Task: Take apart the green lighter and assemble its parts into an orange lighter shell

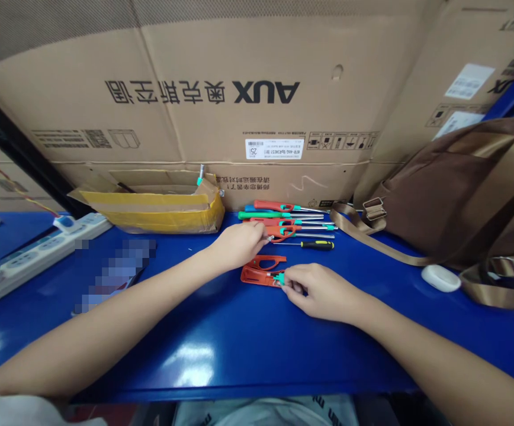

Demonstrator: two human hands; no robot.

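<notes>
My left hand [244, 241] is closed in a pinch over the near side of a row of lighters, with a small pale bit at its fingertips too small to name. My right hand [317, 290] pinches a green lighter trigger [279, 277] at the end of an opened orange lighter shell [257, 276], which lies on the blue table. Just behind that shell rests a separate orange shell half [271, 260] with a finger loop. Several long-necked lighters [275, 215] in red, orange and green lie side by side beyond my hands. A screwdriver [319, 244] with a black and yellow handle points left between them.
At the back left stands a cardboard box [150, 213] with yellow tape. A white power strip [39, 254] and a blurred flat object [119, 275] lie left. On the right are a brown bag [465, 189] with straps and a white oval case [440, 277]. Cardboard [204, 47] walls the back.
</notes>
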